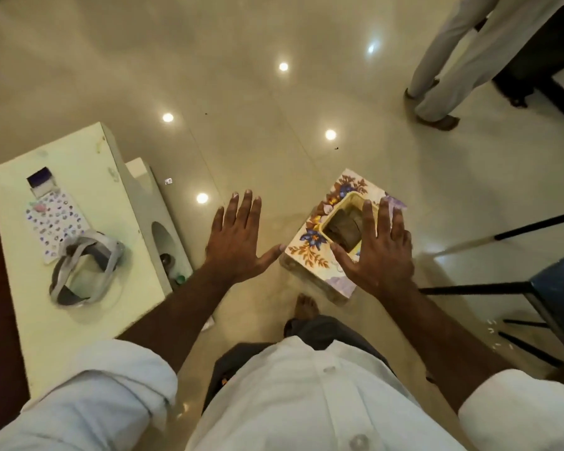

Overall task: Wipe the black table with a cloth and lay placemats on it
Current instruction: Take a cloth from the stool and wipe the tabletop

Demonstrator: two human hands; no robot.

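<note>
Glossy floor [274,125] bears a floral box [306,249], a white table [79,157] left of it. Left hand [238,242] beside, right hand [381,252] over it, both splayed, empty.

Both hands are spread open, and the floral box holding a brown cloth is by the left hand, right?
No: the head view shows the floral box, brown cloth inside, by the right hand, not the left hand. Both hands are spread open.

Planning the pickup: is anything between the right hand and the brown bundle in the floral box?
Nothing visible. The brown bundle lies uncovered in the opening of the floral box; the right hand is spread open just beside it in the view, holding nothing.
</note>
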